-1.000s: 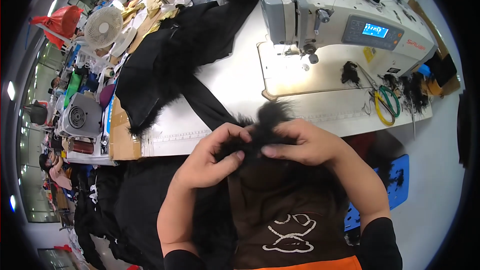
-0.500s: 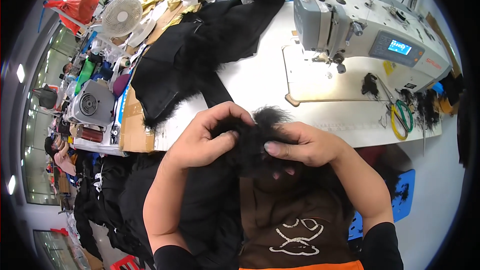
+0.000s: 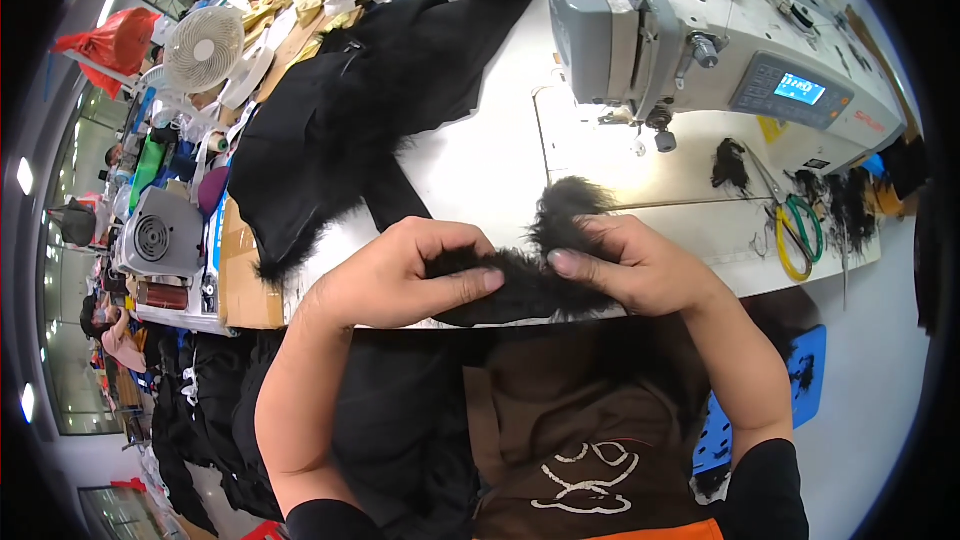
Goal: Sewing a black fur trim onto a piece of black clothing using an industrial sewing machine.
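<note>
Black fur strip (image 3: 525, 290) between the hands, now over the white table's (image 3: 470, 165) near edge; half a second ago, bunched nearer the body. More length exposed. Left hand (image 3: 415, 275) and right hand (image 3: 640, 265) each pinch it. Sewing machine (image 3: 690, 45) beyond right hand.

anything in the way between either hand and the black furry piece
Nothing visible: the left hand and right hand both hold the black furry piece directly. The scissors lie well off to the right.
</note>
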Action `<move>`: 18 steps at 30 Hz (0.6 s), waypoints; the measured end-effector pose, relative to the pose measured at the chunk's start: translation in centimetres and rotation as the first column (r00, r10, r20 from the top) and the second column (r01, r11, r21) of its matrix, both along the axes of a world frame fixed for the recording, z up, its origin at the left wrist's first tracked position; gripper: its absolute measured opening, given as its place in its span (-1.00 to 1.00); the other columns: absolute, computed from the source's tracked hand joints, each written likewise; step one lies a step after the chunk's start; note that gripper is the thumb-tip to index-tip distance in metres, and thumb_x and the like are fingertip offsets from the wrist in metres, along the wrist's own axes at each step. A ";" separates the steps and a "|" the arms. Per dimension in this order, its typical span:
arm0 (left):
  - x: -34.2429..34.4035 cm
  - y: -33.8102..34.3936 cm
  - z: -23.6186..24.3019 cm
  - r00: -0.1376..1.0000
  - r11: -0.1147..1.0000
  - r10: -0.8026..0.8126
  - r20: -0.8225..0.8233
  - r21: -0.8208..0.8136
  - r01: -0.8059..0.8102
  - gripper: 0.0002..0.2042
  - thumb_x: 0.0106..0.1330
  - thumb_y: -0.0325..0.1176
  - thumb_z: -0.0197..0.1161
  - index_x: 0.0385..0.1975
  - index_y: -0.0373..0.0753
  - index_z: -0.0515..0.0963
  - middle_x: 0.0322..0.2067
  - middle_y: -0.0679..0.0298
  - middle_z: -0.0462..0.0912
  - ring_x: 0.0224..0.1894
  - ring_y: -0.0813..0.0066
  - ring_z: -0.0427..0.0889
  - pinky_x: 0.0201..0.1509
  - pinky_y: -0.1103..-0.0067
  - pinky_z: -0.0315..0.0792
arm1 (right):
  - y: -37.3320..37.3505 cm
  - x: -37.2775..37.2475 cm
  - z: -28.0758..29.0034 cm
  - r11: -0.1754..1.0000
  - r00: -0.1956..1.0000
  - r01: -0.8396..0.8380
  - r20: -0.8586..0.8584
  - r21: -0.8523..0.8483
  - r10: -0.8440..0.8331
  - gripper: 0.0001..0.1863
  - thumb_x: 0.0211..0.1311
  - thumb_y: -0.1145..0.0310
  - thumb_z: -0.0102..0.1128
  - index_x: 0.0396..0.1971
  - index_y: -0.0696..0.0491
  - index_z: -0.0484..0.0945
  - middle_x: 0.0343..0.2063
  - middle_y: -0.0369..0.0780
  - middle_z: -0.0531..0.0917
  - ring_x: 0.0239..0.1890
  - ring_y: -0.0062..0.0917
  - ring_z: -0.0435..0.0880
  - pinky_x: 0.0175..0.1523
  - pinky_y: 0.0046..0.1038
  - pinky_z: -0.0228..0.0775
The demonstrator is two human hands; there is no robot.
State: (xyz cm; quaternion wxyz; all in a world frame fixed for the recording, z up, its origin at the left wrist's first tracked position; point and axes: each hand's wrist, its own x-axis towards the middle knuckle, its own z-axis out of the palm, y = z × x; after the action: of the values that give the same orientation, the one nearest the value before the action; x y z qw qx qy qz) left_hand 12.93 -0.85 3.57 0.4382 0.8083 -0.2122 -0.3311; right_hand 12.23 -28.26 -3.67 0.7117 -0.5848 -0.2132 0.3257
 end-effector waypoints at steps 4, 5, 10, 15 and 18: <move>0.6 -0.6 -1.2 0.999 0.988 0.006 0.044 -0.157 0.001 -0.83 0.43 -0.35 0.34 -0.17 -0.32 0.61 -0.44 0.48 0.61 -0.39 0.81 0.44 -0.34 0.69 0.37 | -0.5 0.1 -0.5 0.999 1.000 0.010 0.022 -0.032 -0.009 -0.69 0.55 0.32 0.13 0.10 0.23 0.54 -0.10 -0.32 0.68 -0.09 -0.73 0.55 0.04 -0.58 0.44; 0.6 -1.0 -0.8 0.999 0.992 0.039 -0.035 -0.116 -0.043 -0.84 0.44 -0.35 0.34 -0.17 -0.32 0.60 -0.43 0.48 0.61 -0.36 0.80 0.44 -0.30 0.70 0.38 | -0.6 0.2 -0.8 0.998 0.999 0.004 0.050 -0.059 -0.001 -0.69 0.56 0.32 0.12 0.10 0.22 0.55 -0.11 -0.33 0.68 -0.10 -0.74 0.54 0.04 -0.58 0.44; 0.3 -2.0 0.1 0.983 0.993 0.059 -0.173 -0.091 -0.076 -0.84 0.45 -0.35 0.33 -0.13 -0.30 0.59 -0.35 0.48 0.62 -0.27 0.80 0.45 -0.20 0.72 0.38 | -1.5 0.5 -0.8 0.987 0.985 0.029 0.170 -0.161 -0.002 -0.69 0.58 0.33 0.07 0.14 0.19 0.54 -0.09 -0.32 0.67 -0.08 -0.71 0.56 0.06 -0.57 0.45; -0.1 -1.5 -2.0 0.977 0.976 0.147 -0.152 -0.140 -0.168 -0.83 0.47 -0.33 0.31 -0.12 -0.30 0.59 -0.30 0.47 0.62 -0.23 0.80 0.46 -0.16 0.72 0.38 | -2.4 0.6 0.6 0.989 0.999 0.018 0.043 -0.150 -0.012 -0.67 0.57 0.29 0.09 0.12 0.19 0.57 -0.05 -0.27 0.70 -0.05 -0.62 0.61 0.13 -0.49 0.45; -0.2 -2.1 -1.9 0.963 0.970 0.193 -0.189 -0.113 -0.217 -0.85 0.49 -0.34 0.28 -0.13 -0.29 0.58 -0.34 0.49 0.61 -0.32 0.79 0.45 -0.25 0.70 0.38 | -1.8 0.3 1.9 0.973 0.941 -0.098 0.299 -0.207 0.159 -0.70 0.55 0.26 0.11 0.02 0.18 0.63 -0.16 -0.23 0.72 -0.08 -0.58 0.64 0.10 -0.45 0.46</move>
State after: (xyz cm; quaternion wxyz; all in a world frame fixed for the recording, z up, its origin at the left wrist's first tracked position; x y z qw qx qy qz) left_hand 12.72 -2.92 1.71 0.5401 0.7623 -0.1090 -0.3395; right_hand 12.52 -30.05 -1.74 0.5872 -0.6787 -0.3295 0.2934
